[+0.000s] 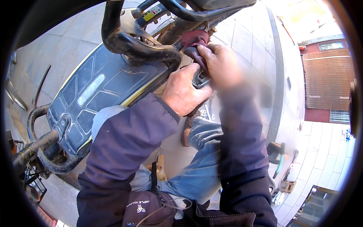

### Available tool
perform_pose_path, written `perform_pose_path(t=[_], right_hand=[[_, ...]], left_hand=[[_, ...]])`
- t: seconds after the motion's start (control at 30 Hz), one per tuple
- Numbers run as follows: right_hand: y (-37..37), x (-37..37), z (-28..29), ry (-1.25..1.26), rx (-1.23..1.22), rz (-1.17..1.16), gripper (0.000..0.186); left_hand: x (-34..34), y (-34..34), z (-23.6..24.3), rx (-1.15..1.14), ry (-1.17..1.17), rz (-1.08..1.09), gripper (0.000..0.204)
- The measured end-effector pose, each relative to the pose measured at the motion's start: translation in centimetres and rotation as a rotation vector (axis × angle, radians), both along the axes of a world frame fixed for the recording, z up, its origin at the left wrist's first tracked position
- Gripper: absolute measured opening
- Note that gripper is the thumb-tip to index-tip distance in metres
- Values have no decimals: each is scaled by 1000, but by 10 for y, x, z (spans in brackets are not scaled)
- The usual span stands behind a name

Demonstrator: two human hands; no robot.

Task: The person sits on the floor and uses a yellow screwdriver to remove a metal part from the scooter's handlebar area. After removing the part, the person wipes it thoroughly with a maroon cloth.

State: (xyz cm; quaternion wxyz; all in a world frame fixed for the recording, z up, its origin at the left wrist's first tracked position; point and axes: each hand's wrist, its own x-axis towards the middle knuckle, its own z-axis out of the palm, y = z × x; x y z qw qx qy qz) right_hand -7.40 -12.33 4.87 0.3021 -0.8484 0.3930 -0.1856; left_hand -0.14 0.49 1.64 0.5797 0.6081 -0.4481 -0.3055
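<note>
My left hand [184, 89] is closed around a small dark part [200, 78] with a rounded, ridged face; its exact kind is unclear. Just above it, the thumb and fingers of my right hand [224, 67] pinch a dark maroon cloth [195, 38], bunched up against the part. My right wrist is smeared by motion. Both hands work close together beside the lower frame of an electric scooter, whose black tubular guard bar [141, 47] curves just to their left. Fingers hide much of the part and of the cloth.
The scooter's dark ribbed footboard [94, 89] with yellow edging lies at left, another guard bar [56, 162] nearer me. My jeans-clad knees [200, 151] are bent below my hands. Paved floor [245, 41] stretches beyond; a teal-handled tool [280, 160] and small items lie at right.
</note>
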Motion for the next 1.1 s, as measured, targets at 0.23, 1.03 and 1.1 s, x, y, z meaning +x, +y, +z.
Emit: perform_pose_path(t=[0.23,1.03,1.1], right_hand=[[-12,14,3,-8,-57,-37,33],[-48,2,2,-28,-106,112,25],[-42,-10,27,108,-5,216,28]], left_hand=[[3,3,4,-10,-7,-12,45],[3,6,8,-25,19,-77,50],[6,9,11,-8,31,-77,50]])
